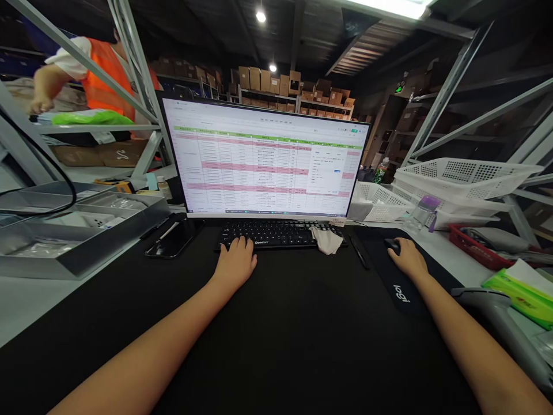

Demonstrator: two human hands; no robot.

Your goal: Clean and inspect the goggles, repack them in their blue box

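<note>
My left hand rests on the left end of a black keyboard, its fingers lying flat and apart on the keys. My right hand is curled over a black mouse on a black mouse pad. A wide monitor behind the keyboard shows a table with green and pink rows. A crumpled white tissue lies on the keyboard's right end.
A black phone lies left of the keyboard, beside metal trays. White baskets, a red basket and a grey scanner stand at right. A person in an orange vest works behind the left rack.
</note>
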